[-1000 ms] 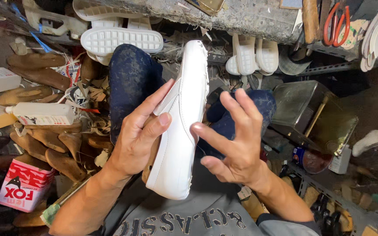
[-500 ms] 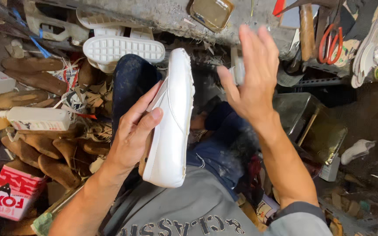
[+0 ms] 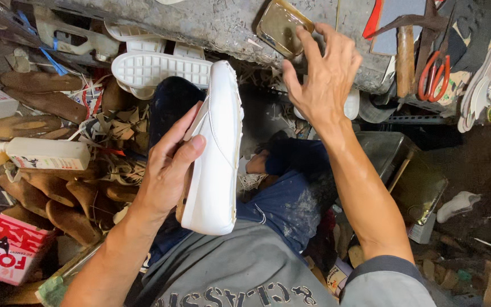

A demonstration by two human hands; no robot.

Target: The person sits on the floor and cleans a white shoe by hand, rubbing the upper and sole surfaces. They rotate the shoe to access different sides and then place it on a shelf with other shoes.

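Left hand (image 3: 169,170) clamps white shoe (image 3: 216,150) from the side, thumb on upper, fingers behind, toe pointing away over the lap. Risk: one-handed grip on smooth leather, so shoe could twist or slide out toward the knees. Right hand (image 3: 324,77) is up at bench edge (image 3: 211,25), fingers spread and apart, holding nothing, fingertips just at brass tin (image 3: 282,25); a careless reach could knock tin off. Right arm extended, wrist bent back.
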